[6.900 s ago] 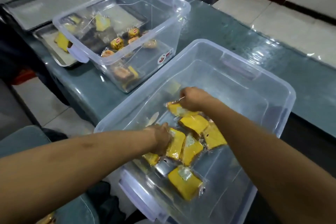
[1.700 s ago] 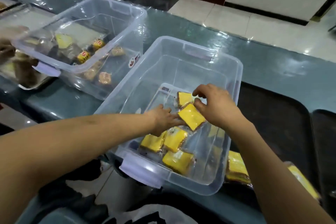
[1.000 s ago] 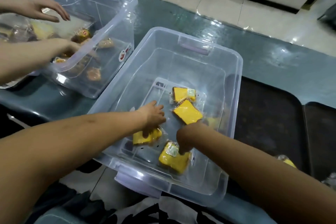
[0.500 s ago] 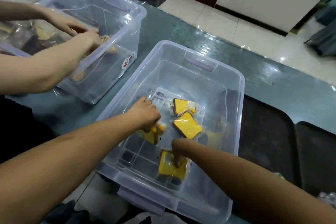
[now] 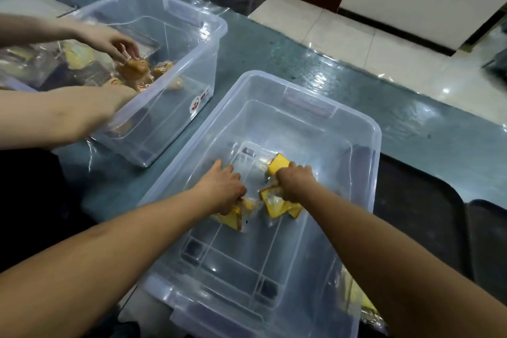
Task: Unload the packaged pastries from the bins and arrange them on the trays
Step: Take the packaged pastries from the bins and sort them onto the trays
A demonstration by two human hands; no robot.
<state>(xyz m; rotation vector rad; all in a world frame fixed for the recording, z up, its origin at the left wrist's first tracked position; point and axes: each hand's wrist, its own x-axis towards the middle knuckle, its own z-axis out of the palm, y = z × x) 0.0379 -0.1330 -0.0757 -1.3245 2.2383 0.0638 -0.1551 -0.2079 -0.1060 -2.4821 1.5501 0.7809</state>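
Observation:
Both my hands reach into the near clear plastic bin (image 5: 373,129). My left hand (image 5: 223,189) grips a yellow packaged pastry (image 5: 233,221) just off the bin floor. My right hand (image 5: 296,182) grips wrapped yellow pastries (image 5: 277,204) bunched under its fingers, and another yellow pastry (image 5: 278,164) pokes out just beyond its knuckles. The rest of this bin's floor is bare. A dark tray (image 5: 417,214) lies right of the bin, with packaged yellow pastries (image 5: 356,296) at its near end, seen past my right forearm.
A second clear bin (image 5: 214,25) stands at the far left with brown wrapped pastries (image 5: 134,70) inside; another person's two hands (image 5: 120,44) work in it. Another dark tray (image 5: 491,230) sits at the far right. Tiled floor lies beyond the green counter (image 5: 288,63).
My right hand has moved from the nearest pastry up to the middle ones and gathered them. My left hand keeps its pastry. The bin's near floor is now bare.

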